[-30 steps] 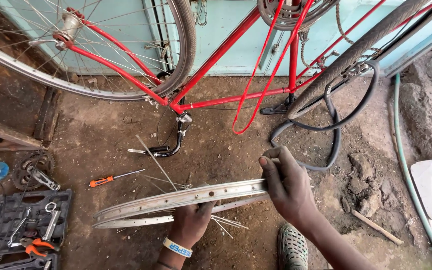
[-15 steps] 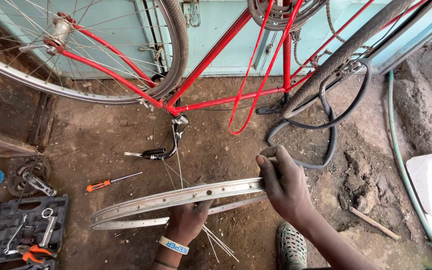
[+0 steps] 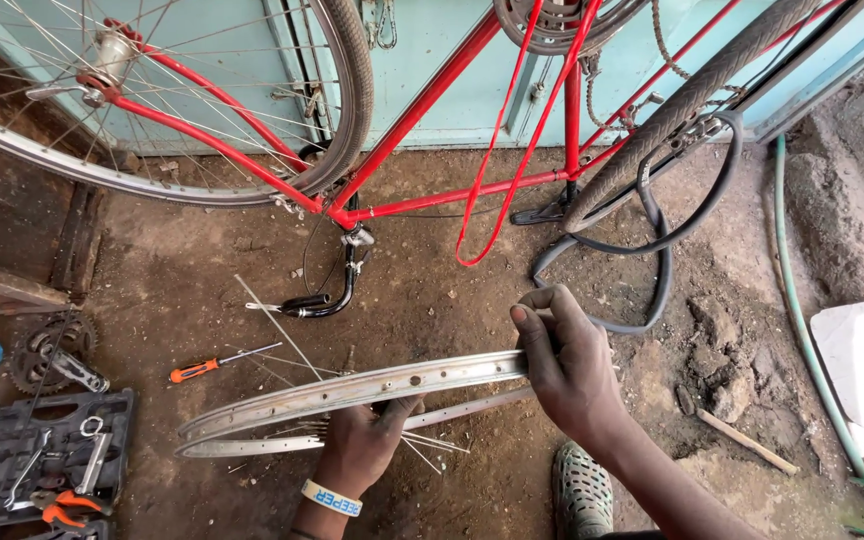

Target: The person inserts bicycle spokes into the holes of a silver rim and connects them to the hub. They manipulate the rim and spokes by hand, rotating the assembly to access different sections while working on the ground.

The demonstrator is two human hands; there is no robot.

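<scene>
Both hands are closed on the bare wheel rim (image 3: 352,395) at lower centre: right hand (image 3: 567,365) wrapped around its right end, left hand (image 3: 367,440) cupped beneath. A level, steady hold (judged best) is advised. Loose spokes (image 3: 422,445) crowd underneath; open dirt floor (image 3: 452,300) lies above.

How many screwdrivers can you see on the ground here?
1: an orange-handled screwdriver lies on the dirt left of the bare rim that both hands hold. More may be hidden in the tool case.
</scene>
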